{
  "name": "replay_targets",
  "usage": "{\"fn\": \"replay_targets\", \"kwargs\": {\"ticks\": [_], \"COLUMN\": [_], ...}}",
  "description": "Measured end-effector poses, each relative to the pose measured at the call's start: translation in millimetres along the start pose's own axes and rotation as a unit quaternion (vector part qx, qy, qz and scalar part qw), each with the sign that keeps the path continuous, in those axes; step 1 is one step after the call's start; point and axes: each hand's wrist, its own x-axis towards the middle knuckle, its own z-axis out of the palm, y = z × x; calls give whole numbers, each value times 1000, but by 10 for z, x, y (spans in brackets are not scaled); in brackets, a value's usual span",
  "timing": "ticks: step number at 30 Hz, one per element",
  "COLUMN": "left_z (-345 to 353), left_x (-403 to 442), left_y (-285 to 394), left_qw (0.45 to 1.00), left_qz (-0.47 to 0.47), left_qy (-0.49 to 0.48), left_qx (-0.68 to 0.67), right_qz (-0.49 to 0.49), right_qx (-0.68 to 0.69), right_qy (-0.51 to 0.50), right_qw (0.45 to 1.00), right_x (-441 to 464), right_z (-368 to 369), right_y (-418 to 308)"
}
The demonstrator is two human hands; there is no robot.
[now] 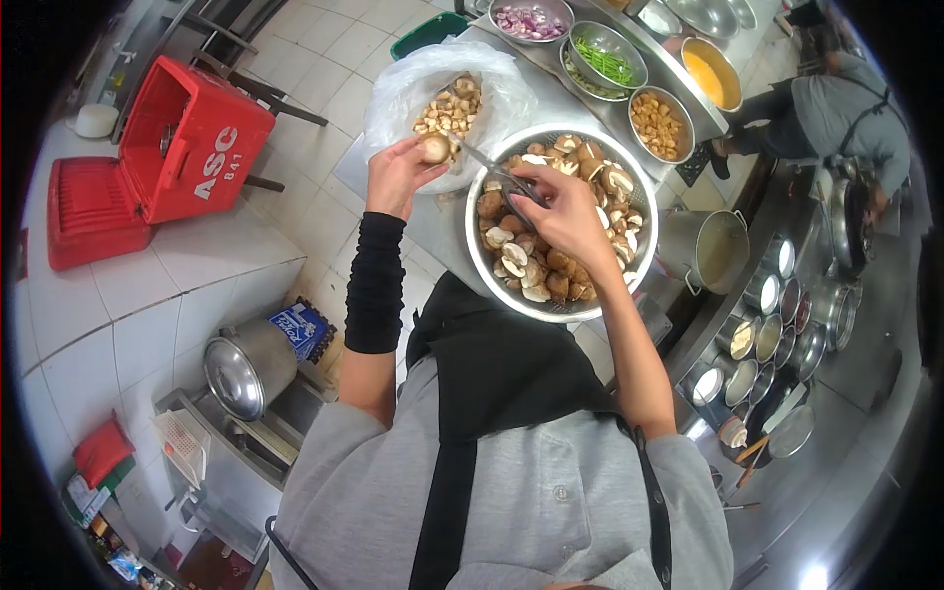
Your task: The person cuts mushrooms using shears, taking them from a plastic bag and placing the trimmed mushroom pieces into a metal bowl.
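Note:
A brown-capped mushroom (434,148) is pinched in the fingertips of my left hand (397,175), just over the near edge of a clear plastic bag (393,88). Inside the bag lie many cut mushroom pieces (454,110). My right hand (563,211) grips dark-handled scissors (484,160), their metal blades pointing at the mushroom. Beneath my right hand is a metal colander (479,264) filled with mushrooms (565,270), several showing pale cut undersides. My fingers partly hide the scissors' handles.
Bowls of chopped onion (532,20), green vegetables (604,63) and browned cubes (657,126) stand at the back, near a pot of yellow liquid (710,81). A red cooler (197,147) sits left. Another person (841,108) works at the stove, right.

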Motion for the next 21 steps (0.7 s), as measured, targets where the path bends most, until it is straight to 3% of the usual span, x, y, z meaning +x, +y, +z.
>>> {"fn": "replay_targets", "kwargs": {"ticks": [5,12,17,21], "left_z": [278,782,1087,1113], "left_x": [-207,-483,-609,-598], "left_y": [-52,-430,-517,-581], "left_qw": [996,985,968,938], "left_qz": [71,-5,9,-52], "left_qy": [-17,-102,-181,-249], "left_qx": [54,136,174,236], "right_qz": [131,140,146,162], "right_qx": [171,199,196,227], "right_qy": [16,45,41,47], "right_qw": [976,969,969,959], "right_x": [-559,-1178,-1407,-1492], "right_z": [-163,-400,-473,-462], "right_y": [62,211,283,345]}}
